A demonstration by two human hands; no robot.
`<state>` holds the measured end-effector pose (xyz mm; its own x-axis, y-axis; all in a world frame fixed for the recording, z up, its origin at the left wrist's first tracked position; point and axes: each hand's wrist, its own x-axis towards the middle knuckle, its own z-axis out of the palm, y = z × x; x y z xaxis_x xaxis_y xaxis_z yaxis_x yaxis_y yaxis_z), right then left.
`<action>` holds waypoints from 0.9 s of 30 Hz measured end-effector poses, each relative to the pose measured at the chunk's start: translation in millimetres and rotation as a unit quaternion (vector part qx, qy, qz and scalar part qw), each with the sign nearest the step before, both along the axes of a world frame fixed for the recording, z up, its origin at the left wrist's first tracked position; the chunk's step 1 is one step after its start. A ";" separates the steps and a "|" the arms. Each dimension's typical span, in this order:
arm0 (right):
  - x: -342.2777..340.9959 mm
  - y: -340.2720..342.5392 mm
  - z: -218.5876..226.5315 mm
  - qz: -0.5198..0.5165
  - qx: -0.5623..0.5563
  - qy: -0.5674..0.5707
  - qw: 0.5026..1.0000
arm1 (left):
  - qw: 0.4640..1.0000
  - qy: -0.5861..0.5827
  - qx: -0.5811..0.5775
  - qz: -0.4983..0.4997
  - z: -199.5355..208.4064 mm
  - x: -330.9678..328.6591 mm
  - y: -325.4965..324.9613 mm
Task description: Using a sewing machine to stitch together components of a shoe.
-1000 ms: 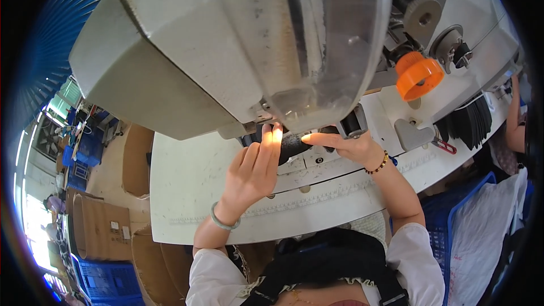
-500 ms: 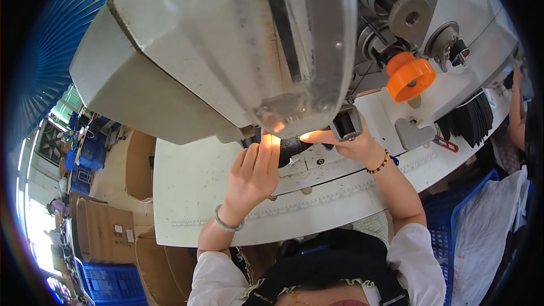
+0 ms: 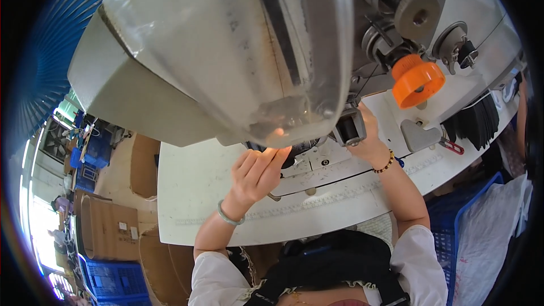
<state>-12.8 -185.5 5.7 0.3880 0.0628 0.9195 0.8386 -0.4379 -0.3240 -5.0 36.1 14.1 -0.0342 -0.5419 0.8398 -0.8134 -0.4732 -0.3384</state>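
A sewing machine (image 3: 153, 90) with a clear plastic guard (image 3: 226, 51) fills the upper middle. Beneath the guard lies a small black piece of material (image 3: 290, 160), partly covered by the machine and my fingers. My left hand (image 3: 256, 177), a pale bangle at its wrist, is closed, with bent fingers pressed together on the black piece's left end. Beyond the metal fitting (image 3: 349, 129) to the right of the guard is my right hand (image 3: 371, 139), with a beaded bracelet. Its fingers are hidden behind that fitting, so whether it holds anything cannot be seen.
An orange knob (image 3: 418, 81) juts from the machine head. On the white worktable (image 3: 198, 192), a stack of black pieces (image 3: 473, 122) and a red-handled tool (image 3: 452, 147) lie at right. Blue crates (image 3: 445, 221) and cardboard boxes (image 3: 110, 221) flank the table. A blue fan (image 3: 51, 68) stands at left.
My right hand has drawn its extended finger off the black piece and gone behind the metal fitting. My left hand stays at the piece, its fingers slightly lower. The whole view has shifted a little.
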 end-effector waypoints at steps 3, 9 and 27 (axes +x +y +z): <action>0.0 1.1 2.5 0.004 0.009 -0.009 1.000 | 0.999 0.042 -0.009 -0.001 -0.9 -0.8 0.4; -2.4 2.0 4.2 -0.018 0.018 0.009 1.000 | 0.999 0.039 -0.015 -0.006 1.1 3.4 -0.9; 6.9 4.0 3.1 -0.018 0.029 0.023 0.999 | 0.992 0.113 -0.058 0.011 -2.7 17.0 -2.3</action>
